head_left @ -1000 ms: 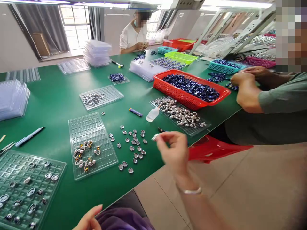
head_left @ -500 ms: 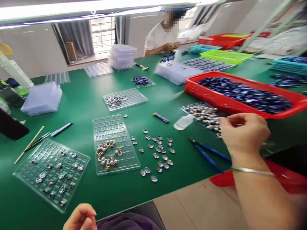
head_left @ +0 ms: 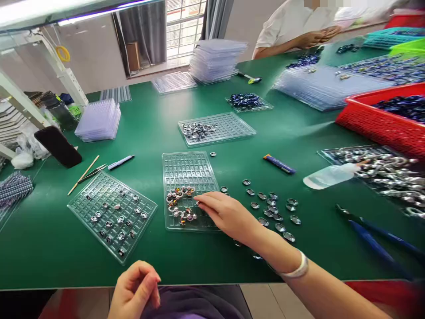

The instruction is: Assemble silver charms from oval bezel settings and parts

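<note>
We see the bare right hand (head_left: pixel 234 217), fingertips drawn together, over the clear rectangular plastic tray (head_left: pixel 187 168), beside silvery ring-shaped pieces with orange parts (head_left: pixel 173 203) lying there; whether it grips one, we cannot tell. Bare left hand (head_left: pixel 134 288): curled, grip unclear.

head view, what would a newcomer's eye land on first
Probably the red basket holding many dark blue pieces at the right edge. Next, perhaps, the right hand over the clear tray near the centre, beside silvery ring-like pieces. Blue-handled pliers lie at the lower right.
</note>
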`<state>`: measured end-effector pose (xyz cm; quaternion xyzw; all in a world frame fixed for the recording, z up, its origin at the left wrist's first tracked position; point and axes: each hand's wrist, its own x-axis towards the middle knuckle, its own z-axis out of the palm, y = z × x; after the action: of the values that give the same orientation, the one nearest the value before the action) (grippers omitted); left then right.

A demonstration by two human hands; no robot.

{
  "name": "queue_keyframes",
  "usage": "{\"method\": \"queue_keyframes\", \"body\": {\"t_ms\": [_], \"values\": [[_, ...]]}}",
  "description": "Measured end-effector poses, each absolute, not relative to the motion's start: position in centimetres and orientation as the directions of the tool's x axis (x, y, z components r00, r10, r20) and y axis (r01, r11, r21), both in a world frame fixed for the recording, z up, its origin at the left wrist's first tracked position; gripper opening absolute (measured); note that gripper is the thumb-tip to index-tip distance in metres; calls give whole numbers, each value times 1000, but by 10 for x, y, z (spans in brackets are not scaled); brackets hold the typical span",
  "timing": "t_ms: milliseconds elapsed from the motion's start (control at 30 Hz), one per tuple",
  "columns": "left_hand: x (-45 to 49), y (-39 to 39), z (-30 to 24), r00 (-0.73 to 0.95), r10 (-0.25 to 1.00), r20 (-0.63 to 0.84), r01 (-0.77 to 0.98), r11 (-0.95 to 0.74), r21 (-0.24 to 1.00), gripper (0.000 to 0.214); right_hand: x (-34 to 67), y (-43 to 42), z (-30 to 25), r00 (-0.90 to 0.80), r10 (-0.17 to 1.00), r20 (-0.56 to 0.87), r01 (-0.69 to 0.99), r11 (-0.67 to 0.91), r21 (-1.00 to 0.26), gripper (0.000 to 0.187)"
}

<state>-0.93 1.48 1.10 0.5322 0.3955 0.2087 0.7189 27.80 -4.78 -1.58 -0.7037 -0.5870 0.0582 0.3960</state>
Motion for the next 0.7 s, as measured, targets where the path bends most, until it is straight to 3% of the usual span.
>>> {"method": "queue_keyframes", "body": {"t_ms": [133,233,300,400,467,567,633,700], "values": [[4,14,9,651,683,-332,121,338,933,26,245,-68,-3,433,840,326,635,-27,-772,23],[17,12,6,676,697,-239,81,252,964,33,203,-80,7,452,886,106,231,-2,-973,19],[22,10,5,693,693,-198,68,211,975,32,178,-83,11,427,904,-30,-45,-11,-999,15],[22,8,5,694,702,-160,72,154,985,23,156,-84,13,458,886,-68,-182,18,-983,12],[19,6,6,679,722,-131,99,87,991,19,151,-83,14,512,859,-12,-139,69,-988,9],[13,6,6,689,725,-6,125,-111,986,17,153,-83,11,539,824,173,111,134,-985,8],[9,6,6,715,677,174,109,-354,929,19,155,-85,8,471,830,298,327,150,-933,21],[5,7,5,746,556,367,86,-627,774,29,156,-89,4,357,864,355,458,169,-873,33]]}}
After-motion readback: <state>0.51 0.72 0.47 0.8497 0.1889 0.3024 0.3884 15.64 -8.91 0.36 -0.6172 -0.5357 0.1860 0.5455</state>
